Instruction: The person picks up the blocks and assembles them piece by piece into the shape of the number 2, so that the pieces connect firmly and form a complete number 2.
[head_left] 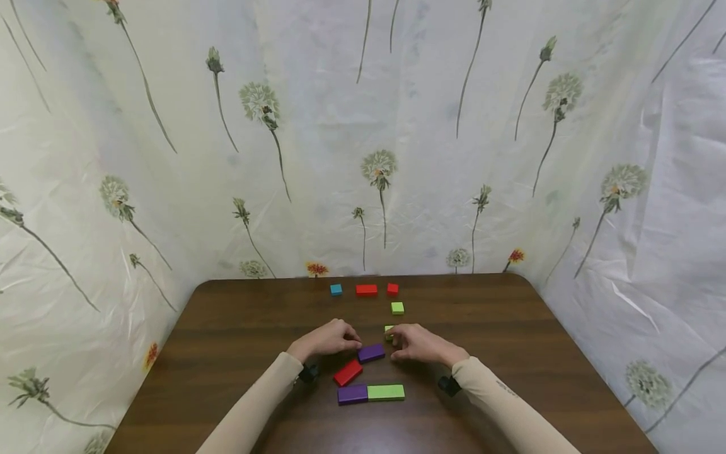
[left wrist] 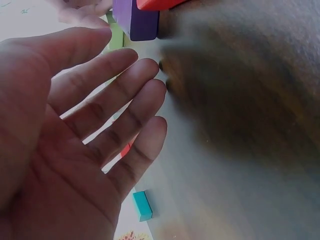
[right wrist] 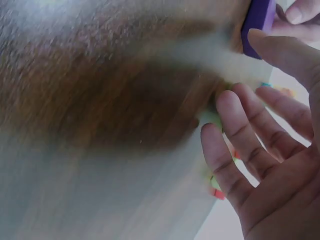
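A purple block point(head_left: 371, 353) lies slightly tilted on the brown table between the two hands. At its left end is my left hand point(head_left: 331, 338); in the left wrist view the hand's fingers point(left wrist: 142, 100) are extended and loosely bent, holding nothing. My right hand point(head_left: 424, 345) is on the other side, its fingers spread and relaxed, partly covering a small green block point(head_left: 388, 330). In the right wrist view the thumb overlaps the purple block point(right wrist: 257, 25), and whether it touches cannot be told. Just nearer, a red block point(head_left: 348, 372) sits at an angle.
A second purple block point(head_left: 353, 395) and a long green block point(head_left: 386, 392) lie end to end in front. Farther back are another small green block point(head_left: 397, 308), a small red block point(head_left: 392, 289), a longer red block point(head_left: 366, 290) and a blue block point(head_left: 336, 289). Flower-printed curtains point(head_left: 317, 214) surround the table point(head_left: 238, 328).
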The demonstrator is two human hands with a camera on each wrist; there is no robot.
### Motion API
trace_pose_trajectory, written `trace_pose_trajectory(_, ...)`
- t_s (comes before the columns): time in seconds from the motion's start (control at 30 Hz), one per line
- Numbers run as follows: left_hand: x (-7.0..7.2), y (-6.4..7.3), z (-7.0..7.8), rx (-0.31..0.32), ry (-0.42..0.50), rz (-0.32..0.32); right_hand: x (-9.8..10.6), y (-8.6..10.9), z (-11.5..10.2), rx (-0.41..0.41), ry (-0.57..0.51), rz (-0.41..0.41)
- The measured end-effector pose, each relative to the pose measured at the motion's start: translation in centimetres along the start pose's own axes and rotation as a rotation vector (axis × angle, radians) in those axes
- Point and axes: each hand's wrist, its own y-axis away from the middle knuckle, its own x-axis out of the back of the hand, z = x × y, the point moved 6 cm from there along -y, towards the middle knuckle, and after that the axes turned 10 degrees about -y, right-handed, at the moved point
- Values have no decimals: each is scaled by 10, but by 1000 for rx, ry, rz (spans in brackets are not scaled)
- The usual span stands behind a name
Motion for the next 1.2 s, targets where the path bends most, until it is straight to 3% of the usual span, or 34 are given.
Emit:
trace_pose_trajectory(0.13,0,-2,0,-5,-1,-9,-4,-3,-5,34,9,-10)
trace_pose_trajectory(0.47,1,-4,-2,-8,-1,-16,-7,-13,-12,23,86,15)
trace_pose_trajectory(1.2,-6,0,-3,-10,10,-3,-14,-16,-10,36,146,38)
